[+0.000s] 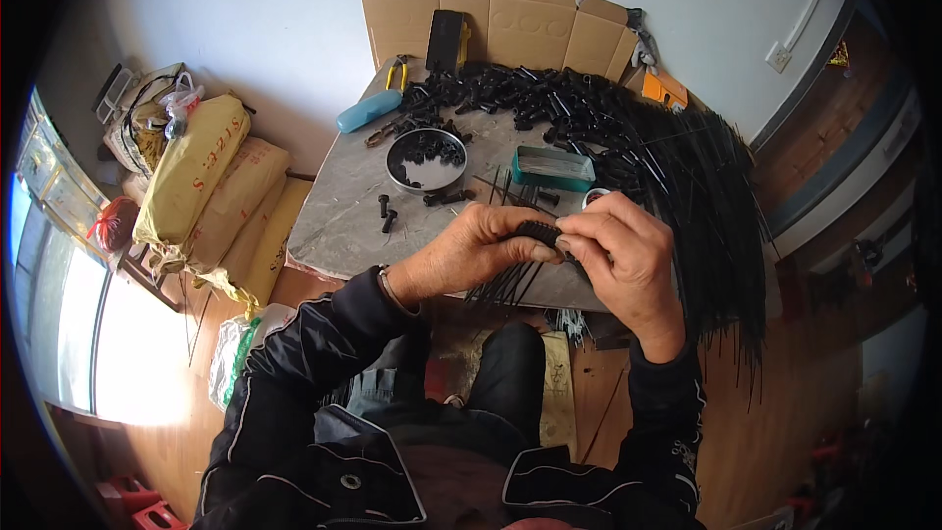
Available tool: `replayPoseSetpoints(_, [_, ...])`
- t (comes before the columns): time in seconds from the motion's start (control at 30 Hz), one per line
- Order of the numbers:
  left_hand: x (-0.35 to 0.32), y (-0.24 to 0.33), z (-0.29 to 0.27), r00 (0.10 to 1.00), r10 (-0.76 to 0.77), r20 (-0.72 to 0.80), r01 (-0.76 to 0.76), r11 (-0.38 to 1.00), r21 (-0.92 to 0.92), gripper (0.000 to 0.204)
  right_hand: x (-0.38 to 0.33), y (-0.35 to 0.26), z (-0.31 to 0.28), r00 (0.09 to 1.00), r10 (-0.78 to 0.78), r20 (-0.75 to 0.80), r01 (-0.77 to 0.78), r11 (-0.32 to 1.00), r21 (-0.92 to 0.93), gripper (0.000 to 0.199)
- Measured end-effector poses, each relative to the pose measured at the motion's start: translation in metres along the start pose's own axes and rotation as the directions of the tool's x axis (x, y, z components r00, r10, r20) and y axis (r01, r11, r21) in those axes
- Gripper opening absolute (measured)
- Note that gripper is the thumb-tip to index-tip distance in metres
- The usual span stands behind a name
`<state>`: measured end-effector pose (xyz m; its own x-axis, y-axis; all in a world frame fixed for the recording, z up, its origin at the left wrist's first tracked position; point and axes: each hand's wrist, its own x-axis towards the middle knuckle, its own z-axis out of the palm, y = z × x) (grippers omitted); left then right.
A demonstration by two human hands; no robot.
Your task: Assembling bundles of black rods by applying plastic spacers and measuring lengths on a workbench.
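Note:
Over the table's near edge, my left hand [471,250] is closed around a short black ribbed piece [538,230], its fingers hiding part of it. My right hand [628,255] pinches at the right end of the same piece, thumb and forefinger together; anything small between those fingertips cannot be made out. Thin black rods [502,285] lie below my left hand and stick out past the table edge. Behind my hands are a teal box [552,169] of thin pale pins and a round metal tin [391,162] of small black parts. Small black bolt-like pieces [387,213] stand left of my hands.
Black tubular parts [549,93] are heaped at the back against cardboard [530,15]. Long black rods [702,206] hang over the right edge of the grey table [329,206]. Yellow-handled pliers [397,72], a light blue object [368,111] and a black box [448,39] lie back left. Sacks [196,177] are stacked left.

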<state>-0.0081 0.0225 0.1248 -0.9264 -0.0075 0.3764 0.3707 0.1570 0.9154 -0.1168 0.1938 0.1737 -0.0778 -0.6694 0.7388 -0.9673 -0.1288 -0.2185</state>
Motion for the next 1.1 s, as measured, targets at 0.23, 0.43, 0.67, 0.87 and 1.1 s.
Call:
replayPoseSetpoints(0.23, [0.008,0.001,-0.015,0.990,0.090,0.112,-0.119,0.951,0.286,0.033,-0.008,0.001,0.013,0.992,0.124,-0.007,-0.122,0.983,0.138,0.027])
replayPoseSetpoints(0.43, [0.013,0.006,-0.026,0.970,0.164,0.177,-0.220,0.903,0.370,0.039,0.003,0.004,0.008,1.000,-0.023,0.011,0.022,0.999,0.029,0.026])
replayPoseSetpoints(0.67, [0.007,0.006,-0.032,0.982,0.128,0.141,-0.167,0.934,0.316,0.039,0.006,0.000,0.017,1.000,-0.024,0.005,0.024,1.000,-0.010,0.024])
replayPoseSetpoints(0.87, [0.005,0.001,-0.040,0.974,0.187,0.125,-0.221,0.900,0.377,0.040,0.012,-0.001,0.024,0.999,-0.042,0.003,0.042,0.998,-0.043,0.023])
replayPoseSetpoints(1.1, [-0.003,-0.006,-0.037,0.986,0.128,0.108,-0.155,0.942,0.299,0.041,0.011,-0.011,0.027,1.000,0.023,0.005,-0.023,1.000,-0.008,0.021])
